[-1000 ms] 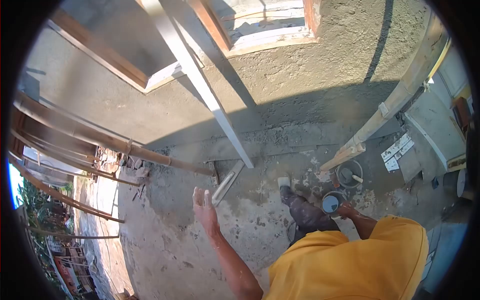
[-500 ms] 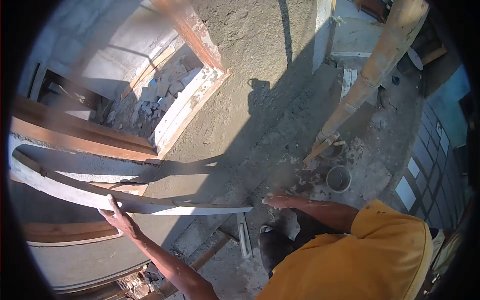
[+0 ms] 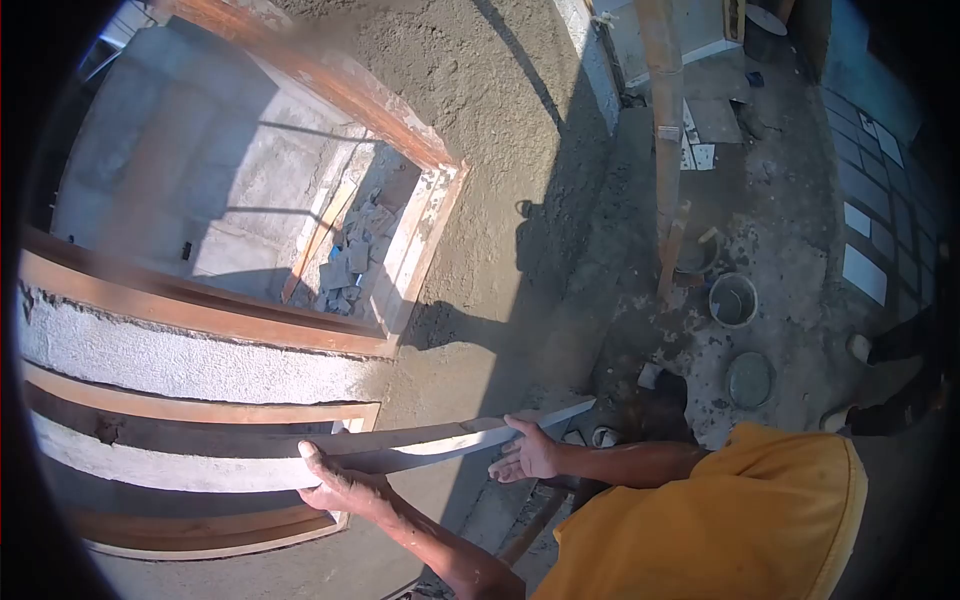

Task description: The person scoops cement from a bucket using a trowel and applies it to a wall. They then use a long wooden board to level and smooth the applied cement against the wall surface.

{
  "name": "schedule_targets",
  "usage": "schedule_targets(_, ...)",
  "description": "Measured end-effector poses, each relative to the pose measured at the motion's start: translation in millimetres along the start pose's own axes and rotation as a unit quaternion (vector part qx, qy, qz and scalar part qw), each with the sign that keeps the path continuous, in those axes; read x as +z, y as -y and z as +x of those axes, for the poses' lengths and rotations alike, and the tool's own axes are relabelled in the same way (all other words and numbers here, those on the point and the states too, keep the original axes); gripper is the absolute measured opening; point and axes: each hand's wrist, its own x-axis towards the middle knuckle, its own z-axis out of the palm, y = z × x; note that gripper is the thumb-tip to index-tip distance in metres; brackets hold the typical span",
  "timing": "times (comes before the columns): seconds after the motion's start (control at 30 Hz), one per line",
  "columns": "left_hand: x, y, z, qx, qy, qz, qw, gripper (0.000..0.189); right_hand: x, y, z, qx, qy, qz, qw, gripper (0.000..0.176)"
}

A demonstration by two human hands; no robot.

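Observation:
A long, whitish plasterer's straightedge (image 3: pixel 200 472) reaches from the left edge of the view to the middle, in front of the wall. My left hand (image 3: pixel 340 482) grips its lower edge, with the thumb up over its face. Closer to its right end, my right hand (image 3: pixel 530 452) holds the board, thumb on its upper side and fingers below. The fisheye lens makes the board look curved. Behind it is fresh grey plaster (image 3: pixel 470 240) on the wall, beside a wooden window frame (image 3: pixel 420 265).
A bamboo pole (image 3: pixel 665 130) stands on the right, near a bucket (image 3: pixel 733 300) and a round mortar-coloured lid or pan (image 3: pixel 751 380). Pale tiles (image 3: pixel 864 274) are at the far right. Another person's dark-clothed leg (image 3: pixel 900 400) shows there. Rubble (image 3: pixel 345 265) lies beyond the window.
My right hand has come onto the straightedge, which it was apart from before. The left hand keeps its grip. The view has shifted, and the board's right end now points further up and right.

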Motion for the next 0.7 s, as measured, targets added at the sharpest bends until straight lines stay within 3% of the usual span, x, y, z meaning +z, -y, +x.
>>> schedule_targets(0.1,-46,-23,24,-0.047,-0.014,0.001,0.999,0.066,21,-7,21,-0.069,0.034,0.049,0.996,0.12)
schedule_targets(0.13,-50,-37,22,-0.016,-0.038,0.014,0.999,0.066,26,-12,25,-0.1,0.019,0.066,0.993,0.105)
schedule_targets(0.23,-82,-54,34,0.027,-0.119,-0.027,0.992,0.066,60,-11,10,-0.187,-0.05,0.141,0.971,0.087)
schedule_targets(0.33,-112,-66,42,0.006,-0.156,-0.092,0.983,0.058,36,21,34,-0.304,-0.06,0.166,0.936,0.073)
schedule_targets(0.43,-127,-61,45,-0.012,-0.175,-0.094,0.98,0.057,40,46,44,-0.305,-0.04,0.155,0.939,0.062)
schedule_targets(0.6,-129,-34,45,-0.046,-0.187,-0.079,0.978,0.056,81,93,25,-0.384,-0.026,0.062,0.921,0.058)
schedule_targets(0.7,-115,-12,41,-0.071,-0.198,-0.074,0.975,0.056,123,136,-20,-0.448,-0.12,0.001,0.886,0.056)
